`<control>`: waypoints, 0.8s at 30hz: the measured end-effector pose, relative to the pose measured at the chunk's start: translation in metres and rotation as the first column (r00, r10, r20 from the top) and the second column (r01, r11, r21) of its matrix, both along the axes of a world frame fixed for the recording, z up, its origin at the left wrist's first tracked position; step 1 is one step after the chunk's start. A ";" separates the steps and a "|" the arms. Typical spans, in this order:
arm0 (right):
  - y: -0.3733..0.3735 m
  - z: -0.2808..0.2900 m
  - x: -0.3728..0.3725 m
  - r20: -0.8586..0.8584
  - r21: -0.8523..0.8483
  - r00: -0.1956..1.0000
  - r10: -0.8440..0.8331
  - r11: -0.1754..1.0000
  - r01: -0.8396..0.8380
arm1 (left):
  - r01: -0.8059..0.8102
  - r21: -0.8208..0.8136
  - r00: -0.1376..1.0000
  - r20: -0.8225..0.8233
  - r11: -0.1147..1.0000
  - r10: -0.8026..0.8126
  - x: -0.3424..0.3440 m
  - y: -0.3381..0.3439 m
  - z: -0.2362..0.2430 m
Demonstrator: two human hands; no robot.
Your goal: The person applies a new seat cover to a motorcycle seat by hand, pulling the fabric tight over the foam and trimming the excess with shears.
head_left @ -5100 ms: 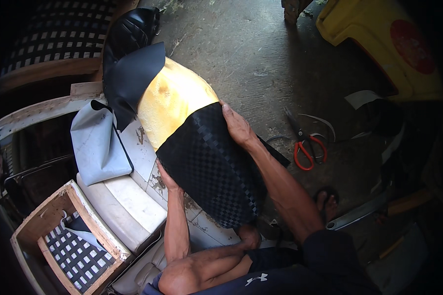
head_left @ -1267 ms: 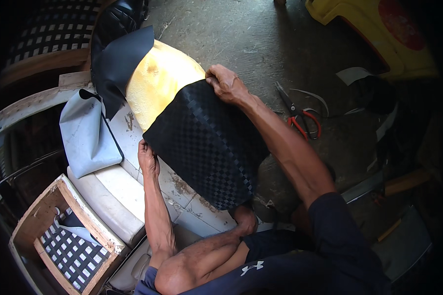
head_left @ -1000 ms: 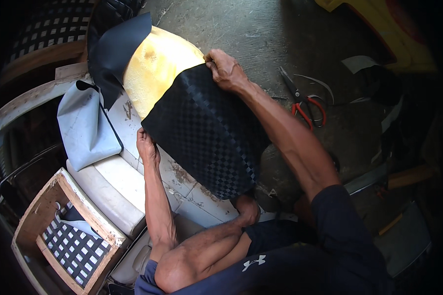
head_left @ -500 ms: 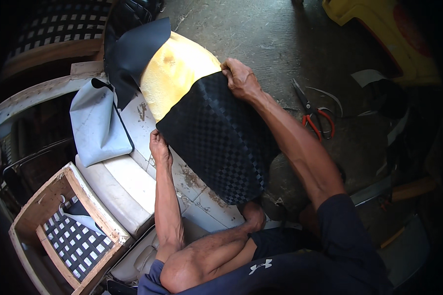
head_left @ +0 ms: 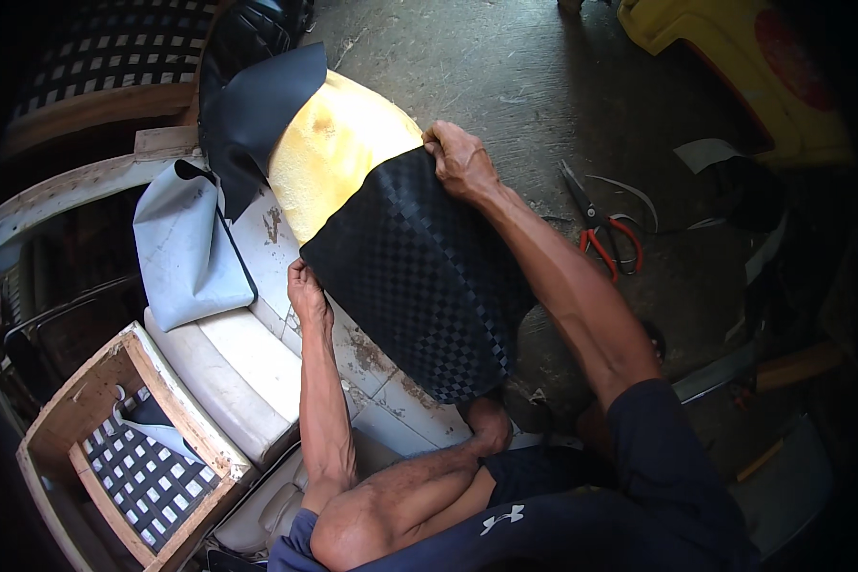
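Observation:
A yellow foam pad lies ahead of me, its near part hidden under a black checkered cover. My left hand pinches the cover's far-left corner, beside the foam's edge. Across from it, my right hand grips the far-right corner where cover and foam meet. Between both hands the cover's edge runs taut over the foam. The cover's near end hangs down close to my foot. Whether the fingers hold foam along with the cover, I cannot tell.
Red-handled scissors lie on the concrete floor to the right, near scraps. Left are a plain black sheet, a folded grey-white piece, a white cushioned part and a wooden frame with woven straps. A yellow object stands far right.
Both hands stay on the cover's corners. The view has shifted slightly, and the right hand sits a little lower and more to the left in it.

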State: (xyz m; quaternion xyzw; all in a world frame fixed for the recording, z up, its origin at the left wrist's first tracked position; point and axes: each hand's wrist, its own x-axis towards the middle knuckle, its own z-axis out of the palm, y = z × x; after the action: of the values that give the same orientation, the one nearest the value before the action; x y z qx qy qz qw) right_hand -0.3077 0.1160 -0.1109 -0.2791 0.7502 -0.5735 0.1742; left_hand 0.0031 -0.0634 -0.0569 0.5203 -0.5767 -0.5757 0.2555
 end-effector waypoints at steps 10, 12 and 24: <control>-0.003 0.002 0.000 0.009 0.023 1.000 -0.008 1.000 0.008 | -0.020 -0.019 1.000 0.003 1.000 0.020 0.001 -0.002 -0.006; -0.003 0.004 -0.001 0.020 0.037 1.000 -0.005 0.999 0.005 | -0.015 -0.020 1.000 0.008 1.000 0.015 0.002 -0.005 -0.007; 0.145 0.057 0.096 0.368 0.459 0.859 -0.355 0.873 0.164 | 0.709 -0.650 0.704 0.672 0.273 -0.228 -0.166 0.062 0.113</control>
State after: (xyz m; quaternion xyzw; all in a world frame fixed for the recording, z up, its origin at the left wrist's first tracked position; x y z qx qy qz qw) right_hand -0.2117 0.2606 -0.0541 0.0078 0.8257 -0.4688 0.3136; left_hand -0.1625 -0.0010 0.0565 0.2210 -0.9579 -0.0982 0.1546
